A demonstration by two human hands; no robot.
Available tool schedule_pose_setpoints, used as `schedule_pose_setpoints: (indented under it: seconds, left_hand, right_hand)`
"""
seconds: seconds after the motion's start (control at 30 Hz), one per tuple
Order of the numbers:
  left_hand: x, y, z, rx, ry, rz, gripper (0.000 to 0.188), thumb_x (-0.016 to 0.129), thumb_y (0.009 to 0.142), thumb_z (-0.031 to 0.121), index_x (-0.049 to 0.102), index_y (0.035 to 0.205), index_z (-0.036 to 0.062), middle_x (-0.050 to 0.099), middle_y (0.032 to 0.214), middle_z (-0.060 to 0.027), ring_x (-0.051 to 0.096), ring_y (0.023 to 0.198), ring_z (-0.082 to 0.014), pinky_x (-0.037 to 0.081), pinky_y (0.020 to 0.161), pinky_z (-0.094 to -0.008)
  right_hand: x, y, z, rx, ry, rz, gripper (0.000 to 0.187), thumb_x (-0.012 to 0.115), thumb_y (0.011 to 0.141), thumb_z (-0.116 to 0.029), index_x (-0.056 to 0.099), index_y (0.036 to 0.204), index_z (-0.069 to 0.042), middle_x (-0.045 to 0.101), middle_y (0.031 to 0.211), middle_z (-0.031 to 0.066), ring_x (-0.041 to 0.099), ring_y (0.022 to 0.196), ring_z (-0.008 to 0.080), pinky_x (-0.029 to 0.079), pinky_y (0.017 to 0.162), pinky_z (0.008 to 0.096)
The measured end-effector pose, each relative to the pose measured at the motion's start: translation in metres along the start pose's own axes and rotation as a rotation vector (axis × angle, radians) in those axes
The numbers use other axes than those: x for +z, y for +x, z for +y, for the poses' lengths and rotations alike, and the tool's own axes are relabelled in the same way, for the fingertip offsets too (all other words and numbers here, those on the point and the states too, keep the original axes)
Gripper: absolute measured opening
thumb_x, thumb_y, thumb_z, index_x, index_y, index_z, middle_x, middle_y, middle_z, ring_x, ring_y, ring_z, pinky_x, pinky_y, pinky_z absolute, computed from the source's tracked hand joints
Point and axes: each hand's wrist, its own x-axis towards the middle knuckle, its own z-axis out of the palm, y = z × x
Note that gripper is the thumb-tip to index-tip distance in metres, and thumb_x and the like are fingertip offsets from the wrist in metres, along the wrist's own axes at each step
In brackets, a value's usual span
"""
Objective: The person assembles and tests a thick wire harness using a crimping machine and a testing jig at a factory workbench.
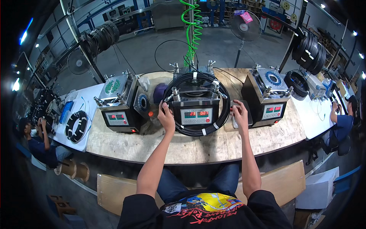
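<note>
The left hand (166,116) pinches the left edge of the round black cable coil with white ties (189,132), which is between the hands. The right hand (240,113) bends beside the opposite edge; whether pinching, I cannot tell. Even support should prevent sagging loops.

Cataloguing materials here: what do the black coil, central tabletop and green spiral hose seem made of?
Black coil: probably plastic-jacketed cable, smooth with slight sheen.
Central tabletop: apparently plywood, matte, with pale, mottled grain.
Green spiral hose: likely plastic, semi-gloss, given its bright colour and springy loops.
</note>
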Motion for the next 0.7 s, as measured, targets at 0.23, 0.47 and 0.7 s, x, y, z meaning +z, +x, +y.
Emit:
schedule_pose_setpoints:
  seconds: [0.23, 0.47, 0.7]
  left_hand:
    - [-0.011, 0.038, 0.001, 0.156, -0.046, -0.091, 0.048, 0.049, 0.108, 0.041, 0.063, 0.123, -0.0026, 0.060, 0.082, -0.0027, 0.053, 0.064, -0.0048, 0.042, 0.050, -0.0227]
    - [0.011, 0.055, 0.033, -0.119, -0.013, -0.320, 0.058, 0.046, 0.106, 0.054, 0.067, 0.098, 0.0001, 0.049, 0.065, 0.0020, 0.052, 0.053, -0.0067, 0.044, 0.041, -0.0250]
    - [0.009, 0.046, 0.047, -0.174, 0.109, -0.206, 0.061, 0.049, 0.108, 0.046, 0.061, 0.086, -0.0088, 0.048, 0.062, -0.0017, 0.040, 0.060, -0.0119, 0.037, 0.057, -0.0320]
  right_hand:
    - [0.036, 0.034, -0.041, -0.355, -0.123, 0.259, 0.031, 0.053, 0.107, -0.023, 0.066, 0.115, 0.003, 0.065, 0.086, 0.0044, 0.058, 0.080, 0.0099, 0.049, 0.073, 0.0284]
    - [0.049, 0.083, -0.018, -0.239, -0.224, 0.154, 0.062, 0.041, 0.110, -0.045, 0.052, 0.081, 0.009, 0.041, 0.064, 0.0116, 0.036, 0.065, 0.0155, 0.034, 0.059, 0.0432]
    - [0.065, 0.085, -0.021, -0.222, -0.260, 0.210, 0.071, 0.037, 0.110, -0.049, 0.041, 0.069, 0.009, 0.035, 0.058, 0.0180, 0.031, 0.061, 0.0208, 0.029, 0.058, 0.0489]
